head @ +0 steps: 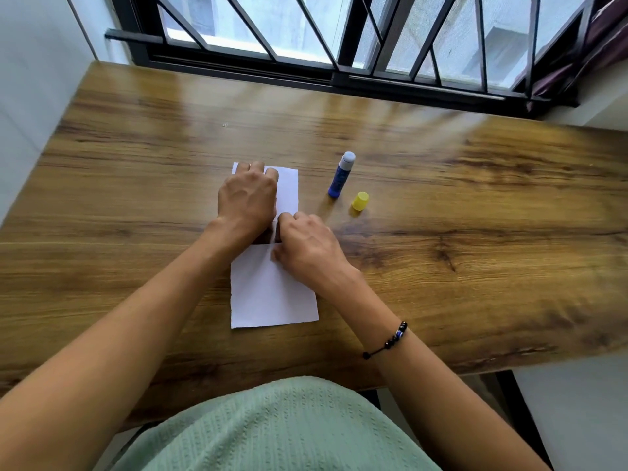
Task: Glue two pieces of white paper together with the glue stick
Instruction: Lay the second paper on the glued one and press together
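White paper, two pieces, end to end on the wood table, with a narrow dark gap showing between them under the wrists. Left hand knuckles-up on the far sheet, fingers curled and bunched close, pressing it flat; fingertips hidden, so no telling whether anything is pinched. Right hand at the near sheet, fingers curled tight at its top edge, apparently nipping that edge, though thumb contact hidden. Further right, glue stick upright and uncapped, well apart from both sheets, yellow cap standing just beside it.

Step in hand, by the look of it: lining up the two edges for the join; whether glue is already on cannot be told. Next move calls for sliding the near sheet up to overlap the far one squarely, then pressing along the seam.
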